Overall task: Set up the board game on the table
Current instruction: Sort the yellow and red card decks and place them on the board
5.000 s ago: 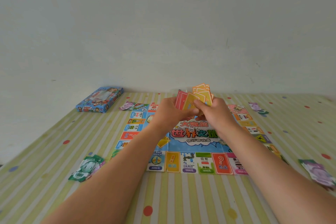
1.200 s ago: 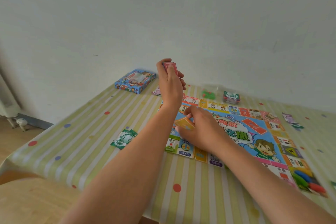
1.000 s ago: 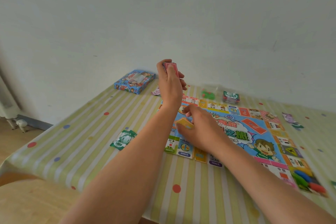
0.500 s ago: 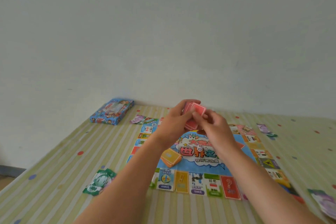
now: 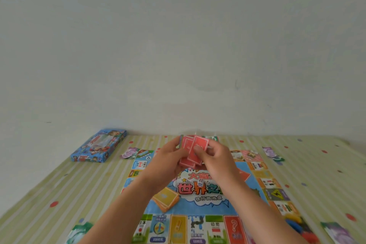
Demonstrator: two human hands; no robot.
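Note:
The colourful game board [image 5: 208,206] lies flat on the striped table. Above its far half, my left hand [image 5: 168,161] grips a stack of red cards [image 5: 185,151]. My right hand [image 5: 215,158] pinches one red card [image 5: 199,149] at the front of that stack. A pile of orange cards [image 5: 166,199] sits on the board's blue centre, near my left forearm. A small white die [image 5: 200,183] rests on the board's title art between my wrists.
The blue game box [image 5: 99,146] lies at the far left by the wall. Play-money notes lie around the board: far left [image 5: 130,152], far right [image 5: 272,153], near left [image 5: 79,233], near right [image 5: 338,233]. Coloured pieces [image 5: 295,222] sit at the board's near right corner.
The orange cards went from my right hand onto the board's centre. My view swung back to face the board squarely. Both hands came together on the red cards, with one card now pulled forward.

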